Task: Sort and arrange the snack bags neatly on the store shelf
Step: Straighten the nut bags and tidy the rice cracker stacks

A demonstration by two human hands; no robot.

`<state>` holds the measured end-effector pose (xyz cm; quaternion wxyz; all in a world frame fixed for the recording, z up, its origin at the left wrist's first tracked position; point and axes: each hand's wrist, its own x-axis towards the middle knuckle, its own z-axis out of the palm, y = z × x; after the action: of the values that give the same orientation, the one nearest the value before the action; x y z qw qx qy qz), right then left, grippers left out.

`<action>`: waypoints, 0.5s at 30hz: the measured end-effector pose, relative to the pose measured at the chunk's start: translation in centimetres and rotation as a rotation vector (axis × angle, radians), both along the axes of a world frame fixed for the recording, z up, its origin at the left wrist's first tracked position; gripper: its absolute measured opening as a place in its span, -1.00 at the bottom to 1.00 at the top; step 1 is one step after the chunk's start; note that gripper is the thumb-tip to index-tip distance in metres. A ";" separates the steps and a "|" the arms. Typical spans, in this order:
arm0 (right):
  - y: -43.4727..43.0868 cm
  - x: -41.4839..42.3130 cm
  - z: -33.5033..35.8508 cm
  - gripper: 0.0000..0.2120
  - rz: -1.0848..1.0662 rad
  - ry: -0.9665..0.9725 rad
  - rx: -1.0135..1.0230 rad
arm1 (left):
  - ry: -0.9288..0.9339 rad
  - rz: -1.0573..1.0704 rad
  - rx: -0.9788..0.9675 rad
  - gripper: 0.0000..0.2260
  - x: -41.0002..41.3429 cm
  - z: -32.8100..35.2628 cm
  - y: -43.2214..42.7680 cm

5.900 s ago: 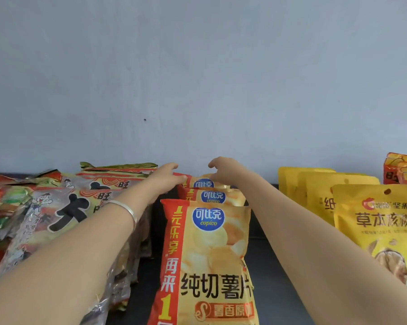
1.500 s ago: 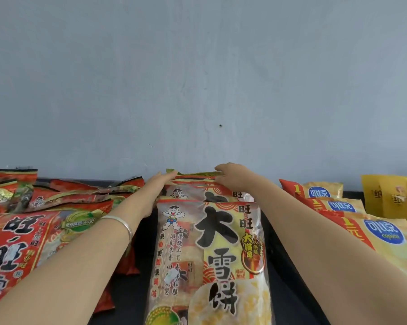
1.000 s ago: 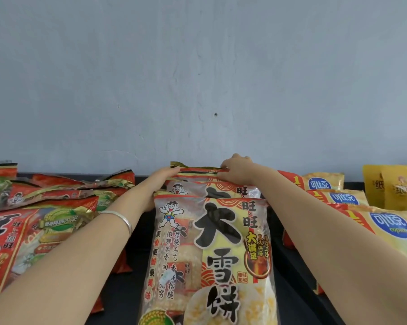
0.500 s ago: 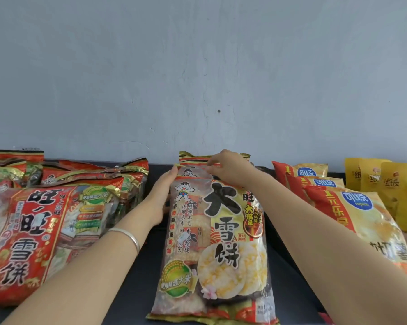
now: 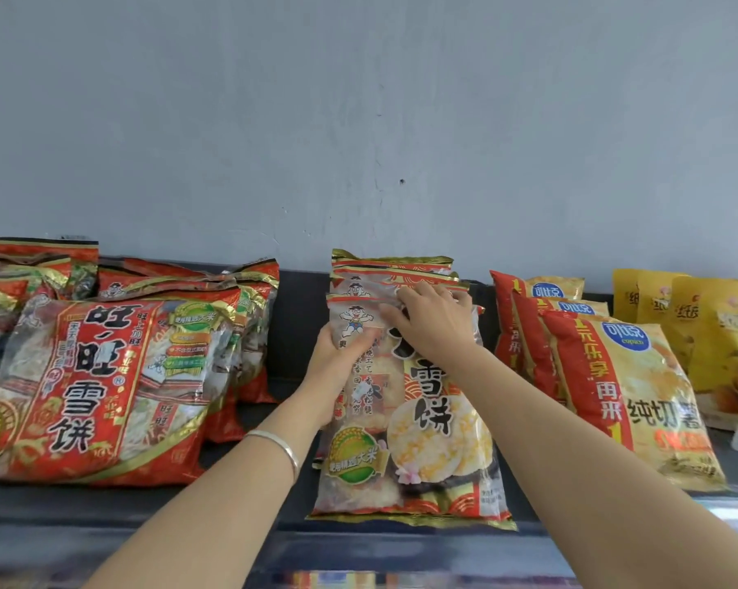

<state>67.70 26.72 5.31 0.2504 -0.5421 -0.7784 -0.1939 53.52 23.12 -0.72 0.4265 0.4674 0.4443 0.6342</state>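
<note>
A row of clear rice cracker bags [image 5: 422, 423] leans back in the middle of the dark shelf [image 5: 154, 503], one behind another. My left hand [image 5: 337, 359] grips the upper left edge of the front bag. My right hand [image 5: 433, 318] lies spread over its top, fingers on the seam. Left of this row sit large red rice cracker bags [image 5: 91, 384], several deep. On the right stands a row of yellow-and-red potato chip bags [image 5: 630, 376].
Yellow nut pouches [image 5: 707, 329] stand at the far right. A grey wall [image 5: 358, 121] closes the back of the shelf. Dark gaps separate the rows. The shelf's front edge runs across the bottom.
My view has pulled back and down, showing the front bag whole. My hands moved from the back bags' tops to the front bag's top, the left now clasping its edge.
</note>
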 end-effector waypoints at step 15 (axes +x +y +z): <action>-4.8 -5.8 0.0 -0.61 0.329 0.001 0.032 | 0.505 0.366 0.068 -0.66 -5.7 1.2 -7.7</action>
<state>61.93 21.92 5.32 0.2876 -0.4032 -0.8535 -0.1623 47.78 15.38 0.44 0.1657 0.5364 0.5912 0.5790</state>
